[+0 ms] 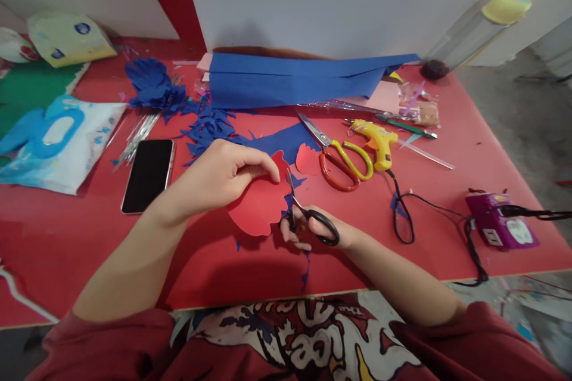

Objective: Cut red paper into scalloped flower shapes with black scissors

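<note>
My left hand [236,172] pinches a red paper piece with a scalloped edge [257,208] between thumb and fingers, above the table. Dark blue paper shows along the red piece's right edge. In my right hand [308,229] is a pair of black-handled scissors [325,227], with the blades pointing up and away beside that edge; whether they touch the paper I cannot tell. A smaller red scalloped piece [307,160] lies just beyond, next to large scissors with red and yellow handles [342,163]. A flat blue paper strip [286,141] lies behind my left hand.
Blue paper petals [208,130] and a blue paper flower [154,86] lie left of a blue paper roll [286,80]. A phone [148,175] and wipes pack [67,136] are at left. A yellow glue gun [375,139] trails its cord toward a purple box [500,220].
</note>
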Motion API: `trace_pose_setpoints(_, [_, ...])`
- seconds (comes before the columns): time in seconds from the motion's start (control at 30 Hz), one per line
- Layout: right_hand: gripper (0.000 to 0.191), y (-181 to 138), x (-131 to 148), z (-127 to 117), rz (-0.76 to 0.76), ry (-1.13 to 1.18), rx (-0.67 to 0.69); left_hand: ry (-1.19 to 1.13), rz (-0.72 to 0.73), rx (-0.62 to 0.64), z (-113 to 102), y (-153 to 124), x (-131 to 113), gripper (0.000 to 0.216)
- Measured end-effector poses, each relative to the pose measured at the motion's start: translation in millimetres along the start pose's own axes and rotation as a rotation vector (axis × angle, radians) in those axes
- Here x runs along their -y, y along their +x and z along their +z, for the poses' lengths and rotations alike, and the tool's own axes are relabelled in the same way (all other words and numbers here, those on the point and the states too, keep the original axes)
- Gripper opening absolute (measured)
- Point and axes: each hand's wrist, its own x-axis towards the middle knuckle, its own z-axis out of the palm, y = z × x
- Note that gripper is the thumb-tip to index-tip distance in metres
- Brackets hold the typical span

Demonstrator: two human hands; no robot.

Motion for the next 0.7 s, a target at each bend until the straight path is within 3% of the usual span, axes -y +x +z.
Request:
trace_pose_setpoints(0.3, [0.062,-0.8,0.3,-1.4,0.028,-0.032,0.052,-0.024,0.07,0.083,1.3,1.2,2.5,0.03])
trace_pose_setpoints(0.7, [0.059,-0.3,-3.3,-0.7,0.012,-0.017,0.022,-0.013,0.077,0.076,2.3,1.7,4.8,0.03])
